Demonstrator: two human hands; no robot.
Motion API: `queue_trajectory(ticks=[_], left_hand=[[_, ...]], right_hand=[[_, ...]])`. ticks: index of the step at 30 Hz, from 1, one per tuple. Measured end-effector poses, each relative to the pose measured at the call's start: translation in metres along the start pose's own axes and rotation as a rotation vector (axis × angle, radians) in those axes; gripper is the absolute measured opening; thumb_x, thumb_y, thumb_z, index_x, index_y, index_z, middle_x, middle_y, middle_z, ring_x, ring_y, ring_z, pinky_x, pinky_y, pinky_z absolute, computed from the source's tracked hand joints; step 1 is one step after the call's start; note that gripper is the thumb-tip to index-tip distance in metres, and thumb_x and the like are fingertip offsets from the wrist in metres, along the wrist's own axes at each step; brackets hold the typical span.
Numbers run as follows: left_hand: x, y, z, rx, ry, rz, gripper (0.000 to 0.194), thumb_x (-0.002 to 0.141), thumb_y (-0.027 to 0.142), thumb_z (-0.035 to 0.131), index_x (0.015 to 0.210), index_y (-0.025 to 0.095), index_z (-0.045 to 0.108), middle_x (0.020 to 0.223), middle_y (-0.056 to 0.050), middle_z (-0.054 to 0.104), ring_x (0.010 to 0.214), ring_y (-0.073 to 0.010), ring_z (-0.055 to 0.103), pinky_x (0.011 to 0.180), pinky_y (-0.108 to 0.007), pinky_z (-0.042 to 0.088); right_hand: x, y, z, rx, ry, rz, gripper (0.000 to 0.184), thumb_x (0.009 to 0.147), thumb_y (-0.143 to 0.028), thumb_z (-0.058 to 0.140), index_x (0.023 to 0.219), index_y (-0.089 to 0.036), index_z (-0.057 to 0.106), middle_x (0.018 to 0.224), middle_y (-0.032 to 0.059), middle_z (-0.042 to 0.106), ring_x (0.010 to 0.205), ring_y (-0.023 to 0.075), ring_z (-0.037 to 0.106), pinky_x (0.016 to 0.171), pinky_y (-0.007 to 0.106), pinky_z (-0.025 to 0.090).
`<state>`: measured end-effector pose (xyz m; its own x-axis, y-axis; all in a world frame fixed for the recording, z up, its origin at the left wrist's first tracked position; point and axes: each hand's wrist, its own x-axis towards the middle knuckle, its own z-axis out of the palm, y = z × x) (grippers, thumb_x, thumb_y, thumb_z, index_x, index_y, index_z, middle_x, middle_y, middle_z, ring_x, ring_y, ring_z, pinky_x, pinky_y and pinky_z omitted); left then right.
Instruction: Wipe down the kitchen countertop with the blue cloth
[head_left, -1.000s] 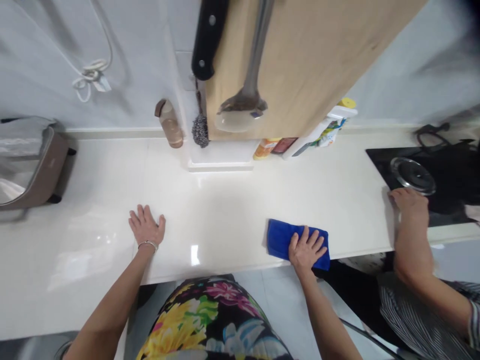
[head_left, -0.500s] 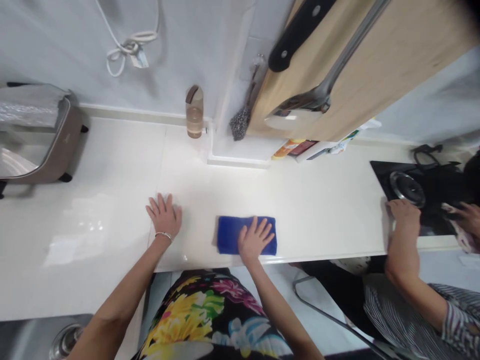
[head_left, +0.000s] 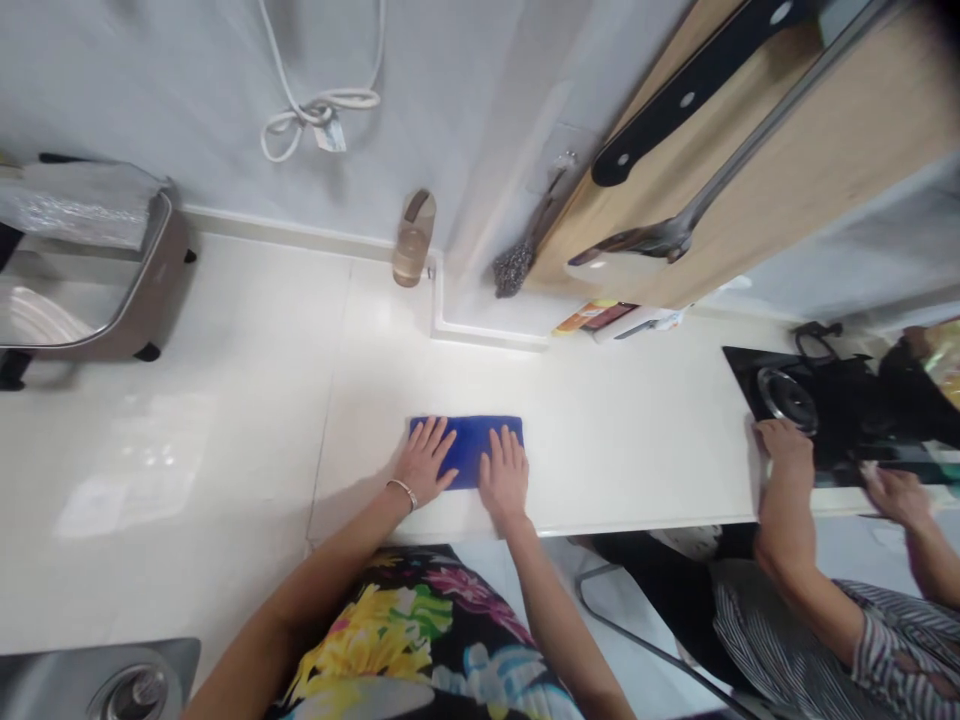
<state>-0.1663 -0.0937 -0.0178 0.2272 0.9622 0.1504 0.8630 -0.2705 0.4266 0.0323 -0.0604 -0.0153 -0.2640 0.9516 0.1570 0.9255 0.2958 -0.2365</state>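
Left hand [head_left: 424, 468] no longer lies on bare counter; within half a second it has come onto the blue cloth [head_left: 466, 465], where the right hand [head_left: 506, 478] alone was pressing. Cloth itself has shifted leftward, closer in line with the water bottle [head_left: 411, 245].

Position, taken from the bottle: cloth lies flat on the white counter [head_left: 637, 455], on the person's side of the bottle and slightly to its right. Counter seam [head_left: 330, 400] runs down to the bottle's left. Brown cooking pan [head_left: 142, 305] stands well left of it; black hob [head_left: 832, 402] well right, a co-worker's hand [head_left: 784, 440] at the hob's near corner.

Grip: both hands palm down, fingers fanned, pinching nothing. Left covers the cloth's left end, right its right end, blue showing between. How hard they bear down, cannot tell.

Notes on doing it well, my reading: two hands at opposite ends should keep the cloth from bunching, provided they travel together. Pressure best kept even through palms and fingers. Heels of both hands look close to the cloth's border; shifting them inward would put more weight on fabric. Across the seam, slower strokes seem wise, lest an edge curl.
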Motion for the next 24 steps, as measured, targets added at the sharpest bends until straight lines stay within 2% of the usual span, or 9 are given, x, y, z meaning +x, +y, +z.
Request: queue_trajectory(ticks=[2, 5, 10, 12, 14, 17, 19, 21, 24], left_hand=[[-0.012, -0.014, -0.011, 0.011, -0.02, 0.027, 0.069, 0.093, 0.041, 0.053, 0.155, 0.015, 0.034, 0.165, -0.014, 0.023, 0.155, -0.0307, 0.01, 0.124, -0.054, 0.019], [-0.042, -0.049, -0.036, 0.028, -0.065, 0.039, 0.067, 0.094, 0.043, 0.052, 0.154, 0.018, 0.036, 0.165, -0.011, 0.026, 0.154, -0.0305, 0.011, 0.124, -0.054, 0.019], [-0.102, -0.126, -0.093, 0.059, -0.134, -0.074, 0.065, 0.095, 0.049, 0.045, 0.154, 0.021, 0.039, 0.165, -0.008, 0.027, 0.154, -0.0292, 0.013, 0.125, -0.053, 0.016], [-0.114, -0.144, -0.112, 0.064, -0.173, -0.118, 0.065, 0.095, 0.051, 0.045, 0.153, 0.022, 0.041, 0.164, -0.007, 0.028, 0.154, -0.0285, 0.017, 0.125, -0.052, 0.017], [-0.114, -0.144, -0.121, 0.072, -0.162, -0.166, 0.062, 0.095, 0.049, 0.044, 0.151, 0.022, 0.044, 0.163, -0.007, 0.032, 0.152, -0.0279, 0.022, 0.124, -0.051, 0.019], [-0.099, -0.115, -0.108, 0.106, -0.028, -0.233, 0.062, 0.096, 0.044, 0.044, 0.152, 0.017, 0.042, 0.159, -0.011, 0.039, 0.152, -0.0297, 0.022, 0.125, -0.052, 0.018], [-0.088, -0.088, -0.09, 0.087, -0.033, -0.117, 0.063, 0.095, 0.043, 0.048, 0.153, 0.021, 0.041, 0.161, -0.01, 0.036, 0.153, -0.0319, 0.018, 0.125, -0.056, 0.015], [-0.081, -0.069, -0.073, 0.07, -0.051, -0.047, 0.063, 0.092, 0.05, 0.054, 0.151, 0.03, 0.044, 0.164, -0.01, 0.03, 0.153, -0.0381, 0.014, 0.121, -0.066, 0.01], [-0.072, -0.065, -0.061, 0.065, -0.046, -0.034, 0.061, 0.091, 0.053, 0.057, 0.149, 0.038, 0.046, 0.166, -0.009, 0.024, 0.153, -0.0407, 0.012, 0.119, -0.069, 0.008]], right_hand=[[-0.011, 0.017, -0.006, 0.137, 0.024, -0.035, 0.05, 0.1, -0.03, 0.028, 0.144, -0.016, 0.047, 0.149, 0.0142, 0.05, 0.14, 0.0231, 0.042, 0.114, 0.047, 0.039], [-0.022, 0.044, -0.011, 0.249, 0.11, 0.024, 0.047, 0.099, -0.031, 0.03, 0.137, -0.017, 0.054, 0.135, 0.0141, 0.062, 0.126, 0.0221, 0.057, 0.107, 0.045, 0.047], [-0.035, 0.078, -0.005, 0.213, 0.246, 0.121, 0.044, 0.097, -0.032, 0.036, 0.13, -0.01, 0.056, 0.128, 0.02, 0.063, 0.121, 0.0259, 0.06, 0.102, 0.047, 0.051], [-0.039, 0.08, 0.001, 0.187, 0.274, 0.106, 0.041, 0.096, -0.029, 0.038, 0.127, -0.01, 0.057, 0.132, 0.0208, 0.06, 0.125, 0.0265, 0.057, 0.106, 0.049, 0.049], [-0.043, 0.077, 0.006, 0.116, 0.308, 0.098, 0.039, 0.095, -0.025, 0.038, 0.126, -0.011, 0.057, 0.136, 0.0199, 0.058, 0.129, 0.0268, 0.054, 0.108, 0.051, 0.046], [-0.046, 0.069, 0.011, 0.017, 0.339, 0.118, 0.04, 0.094, -0.022, 0.037, 0.128, -0.012, 0.055, 0.137, 0.0186, 0.058, 0.131, 0.0274, 0.053, 0.107, 0.052, 0.046], [-0.046, 0.067, 0.011, -0.003, 0.331, 0.126, 0.04, 0.093, -0.021, 0.037, 0.129, -0.012, 0.055, 0.137, 0.0184, 0.058, 0.13, 0.0276, 0.054, 0.106, 0.052, 0.047], [-0.045, 0.066, 0.01, -0.014, 0.316, 0.123, 0.041, 0.093, -0.02, 0.036, 0.129, -0.012, 0.054, 0.136, 0.0189, 0.058, 0.129, 0.028, 0.054, 0.105, 0.053, 0.048], [-0.045, 0.066, 0.009, -0.024, 0.305, 0.116, 0.042, 0.093, -0.02, 0.036, 0.13, -0.011, 0.054, 0.137, 0.0198, 0.057, 0.13, 0.0284, 0.053, 0.105, 0.053, 0.048]])
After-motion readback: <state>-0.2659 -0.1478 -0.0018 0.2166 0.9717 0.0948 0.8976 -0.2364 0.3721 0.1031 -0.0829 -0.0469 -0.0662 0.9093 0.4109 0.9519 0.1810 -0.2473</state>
